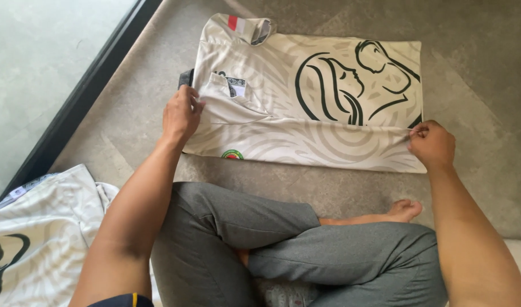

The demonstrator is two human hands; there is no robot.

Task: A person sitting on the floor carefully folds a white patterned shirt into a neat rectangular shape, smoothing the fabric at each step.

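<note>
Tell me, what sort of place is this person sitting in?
Probably a room in a home. The person sits cross-legged and barefoot on a grey carpeted floor, folding a cream patterned shirt with a dark line drawing, beside a dark-framed glass door or window. A second similar shirt lies nearby.

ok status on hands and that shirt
Left hand pinching the cream patterned jersey at its folded edge. Right hand pinching the far end. Jersey flat on grey carpet, nothing on it.
</note>
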